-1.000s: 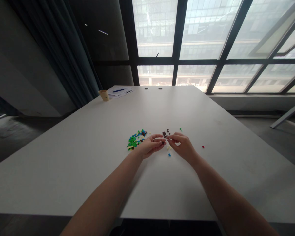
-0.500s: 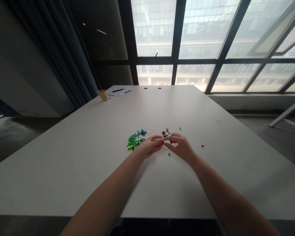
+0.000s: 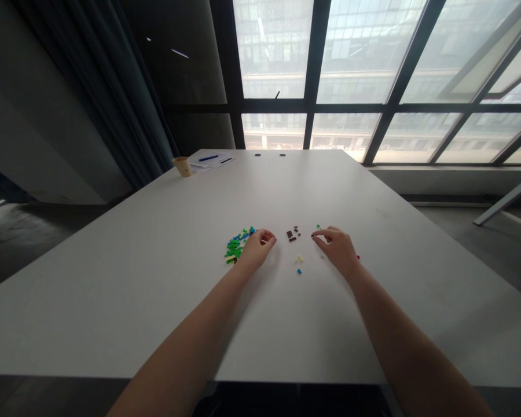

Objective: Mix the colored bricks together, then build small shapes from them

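My right hand [image 3: 336,244] pinches a small dark brown toy brick [image 3: 313,235] between thumb and fingertips, just over the table. To its left lie several dark brown bricks [image 3: 290,236] in a loose group. My left hand [image 3: 259,245] is beside the pile of mixed green, blue, yellow and brown bricks [image 3: 234,248] and covers its right part. The fingers of that hand are curled together; whatever they may hold is hidden. Between the hands, nearer to me, are a few cream bricks [image 3: 299,259] and a blue brick [image 3: 299,271].
A green brick [image 3: 318,226] lies beyond my right hand, and a red brick [image 3: 358,256] shows partly behind its wrist. At the far left of the white table [image 3: 156,278] stand a tan cup [image 3: 183,167] and papers [image 3: 206,165] with a blue pen [image 3: 208,157].
My hands, together half a second ago, have come apart. The right moved right with a dark brick in its fingertips; the left moved back to the pile. Cream bricks between them now show.
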Available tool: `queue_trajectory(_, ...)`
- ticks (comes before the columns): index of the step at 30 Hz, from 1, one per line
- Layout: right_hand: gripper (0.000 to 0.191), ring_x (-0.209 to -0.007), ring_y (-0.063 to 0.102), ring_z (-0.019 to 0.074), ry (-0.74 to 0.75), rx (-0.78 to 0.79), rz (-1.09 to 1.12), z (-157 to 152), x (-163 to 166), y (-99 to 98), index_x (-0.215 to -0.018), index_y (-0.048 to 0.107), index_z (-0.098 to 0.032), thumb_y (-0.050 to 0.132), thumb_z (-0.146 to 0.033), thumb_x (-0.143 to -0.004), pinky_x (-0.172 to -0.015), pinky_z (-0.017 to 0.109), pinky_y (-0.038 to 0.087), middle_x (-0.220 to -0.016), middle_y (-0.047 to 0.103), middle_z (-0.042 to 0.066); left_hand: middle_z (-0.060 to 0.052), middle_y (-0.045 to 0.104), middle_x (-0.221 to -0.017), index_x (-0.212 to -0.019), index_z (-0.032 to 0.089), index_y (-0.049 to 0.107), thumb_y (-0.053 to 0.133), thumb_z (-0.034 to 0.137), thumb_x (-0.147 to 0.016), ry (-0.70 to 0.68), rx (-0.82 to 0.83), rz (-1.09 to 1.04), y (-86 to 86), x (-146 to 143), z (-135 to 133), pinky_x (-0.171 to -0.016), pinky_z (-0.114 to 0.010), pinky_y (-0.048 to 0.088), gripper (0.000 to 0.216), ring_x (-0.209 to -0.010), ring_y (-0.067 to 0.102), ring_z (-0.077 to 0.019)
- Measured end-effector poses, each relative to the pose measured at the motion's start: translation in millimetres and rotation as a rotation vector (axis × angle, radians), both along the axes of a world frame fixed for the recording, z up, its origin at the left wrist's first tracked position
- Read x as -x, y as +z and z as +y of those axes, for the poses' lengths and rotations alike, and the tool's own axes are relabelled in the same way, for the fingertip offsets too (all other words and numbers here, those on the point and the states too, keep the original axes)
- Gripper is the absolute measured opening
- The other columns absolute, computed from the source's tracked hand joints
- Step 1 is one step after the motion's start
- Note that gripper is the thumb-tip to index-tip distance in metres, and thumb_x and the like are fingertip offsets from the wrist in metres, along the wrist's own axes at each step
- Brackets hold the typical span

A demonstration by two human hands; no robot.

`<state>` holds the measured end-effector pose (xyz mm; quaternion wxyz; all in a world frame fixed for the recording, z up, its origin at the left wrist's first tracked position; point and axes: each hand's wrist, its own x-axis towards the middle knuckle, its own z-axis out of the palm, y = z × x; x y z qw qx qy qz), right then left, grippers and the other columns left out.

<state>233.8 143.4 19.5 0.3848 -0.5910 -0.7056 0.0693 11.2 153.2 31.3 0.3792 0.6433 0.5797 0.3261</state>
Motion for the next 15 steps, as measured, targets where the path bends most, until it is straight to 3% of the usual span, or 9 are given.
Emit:
queue_trajectory(3,0.016,-0.055,0.046,0.0119,-0.014,0.084,-0.056,1,2,-6.6,-0.08,0.07,-0.023,0.056,-0.028,-0.073,-0.057,0.024,0.033,-0.062,0.05,-0.001,-0.01,0.056,-0.096,-0.088,0.016,0.057,0.051,0.016,-0.074,-0.003,-0.161,0.55,4.0,3,-7,-0.077,-0.03,0.038,0.014,-0.092,0.05,-0.0218)
queue_trajectory(6,0.017,-0.06,0.049,0.0123,-0.053,0.186,-0.118,4,9,-11.6,-0.082,0.07,-0.025,0.055,-0.029,-0.075,-0.059,0.024,0.033,-0.067,0.055,0.0,-0.013,0.053,-0.102,-0.092,0.013,0.057,0.046,0.01,-0.075,-0.046,-0.074,0.85,7.6,4,-12,-0.079,-0.032,0.039,0.021,-0.095,0.049,-0.0234)
queue_trajectory(15,0.017,-0.077,0.054,0.0152,-0.172,0.36,-0.245,28,28,-18.2,-0.086,0.069,-0.03,0.055,-0.031,-0.076,-0.067,0.027,0.032,-0.083,0.064,0.001,-0.016,0.056,-0.097,-0.094,0.007,0.058,0.04,0.004,-0.074,-0.121,-0.032,0.844,-0.3,11,-2,-0.074,-0.028,0.039,0.027,-0.085,0.054,-0.0199)
